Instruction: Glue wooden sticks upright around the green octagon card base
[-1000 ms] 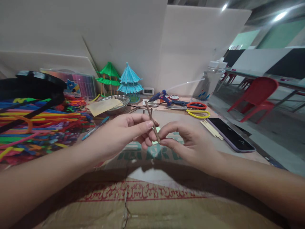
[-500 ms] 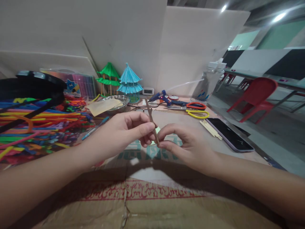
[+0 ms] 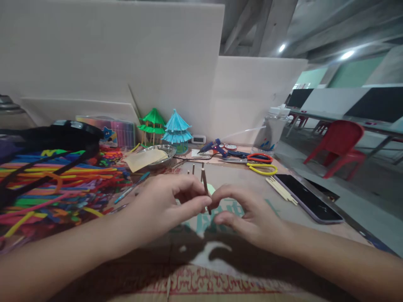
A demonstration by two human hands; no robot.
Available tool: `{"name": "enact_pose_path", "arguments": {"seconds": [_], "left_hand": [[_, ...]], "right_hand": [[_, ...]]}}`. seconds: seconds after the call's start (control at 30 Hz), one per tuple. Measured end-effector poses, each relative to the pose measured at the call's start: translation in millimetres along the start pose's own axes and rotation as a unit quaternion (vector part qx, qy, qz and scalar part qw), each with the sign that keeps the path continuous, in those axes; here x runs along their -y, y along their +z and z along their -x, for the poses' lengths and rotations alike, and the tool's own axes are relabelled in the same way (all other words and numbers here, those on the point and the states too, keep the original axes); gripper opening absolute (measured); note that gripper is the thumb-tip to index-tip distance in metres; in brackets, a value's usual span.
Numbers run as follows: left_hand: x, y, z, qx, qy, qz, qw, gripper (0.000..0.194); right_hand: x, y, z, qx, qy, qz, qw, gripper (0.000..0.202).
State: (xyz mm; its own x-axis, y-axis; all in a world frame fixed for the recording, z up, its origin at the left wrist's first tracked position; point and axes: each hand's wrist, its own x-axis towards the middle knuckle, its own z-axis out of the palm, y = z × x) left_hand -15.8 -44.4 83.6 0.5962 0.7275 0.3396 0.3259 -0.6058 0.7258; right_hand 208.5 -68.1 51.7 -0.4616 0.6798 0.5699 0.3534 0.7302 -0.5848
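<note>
My left hand (image 3: 171,205) pinches a thin brown stick (image 3: 205,184) between thumb and fingers, the stick close to upright and leaning slightly. My right hand (image 3: 248,212) is just right of it, thumb and index finger apart in a curve. Its index fingertip is at the stick's lower part; whether it touches I cannot tell. Behind the left fingers the tops of several more upright brown sticks (image 3: 193,168) show, their lower ends hidden. A pale green piece (image 3: 213,189) is partly visible between the hands.
Colourful pipe cleaners (image 3: 47,184) are heaped at left beside a blue pen (image 3: 132,187). Farther back stand a metal bowl (image 3: 168,154), green (image 3: 153,126) and blue (image 3: 176,128) model pavilions, and a glue gun (image 3: 214,147). Scissors (image 3: 261,163), pale sticks (image 3: 281,191) and a phone (image 3: 308,198) lie right.
The view has tilted up, so the scene sits lower. The stick in my left hand is more upright. My right thumb has parted from the stick's lower end.
</note>
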Motion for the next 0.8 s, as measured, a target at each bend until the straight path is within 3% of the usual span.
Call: {"name": "enact_pose_path", "arguments": {"seconds": [0.17, 0.4, 0.67, 0.8], "left_hand": [[2.7, 4.5, 1.7, 0.02, 0.05, -0.059, 0.997, 0.017], [9.6, 7.4, 2.1, 0.027, 0.047, -0.07, 0.996, 0.016], [4.9, 8.1, 1.3, 0.02, 0.046, -0.055, 0.997, 0.018], [1.0, 2.5, 1.3, 0.005, 0.032, -0.036, 0.999, 0.016]], "right_hand": [[3.2, 2.3, 1.2, -0.022, -0.013, -0.006, 1.0, 0.013], [4.2, 4.5, 2.2, -0.008, 0.029, 0.021, 0.999, 0.011], [5.8, 6.0, 3.7, 0.003, 0.039, 0.019, 0.999, 0.009], [4.1, -2.9, -2.0, 0.0, 0.03, 0.03, 0.999, 0.011]]}}
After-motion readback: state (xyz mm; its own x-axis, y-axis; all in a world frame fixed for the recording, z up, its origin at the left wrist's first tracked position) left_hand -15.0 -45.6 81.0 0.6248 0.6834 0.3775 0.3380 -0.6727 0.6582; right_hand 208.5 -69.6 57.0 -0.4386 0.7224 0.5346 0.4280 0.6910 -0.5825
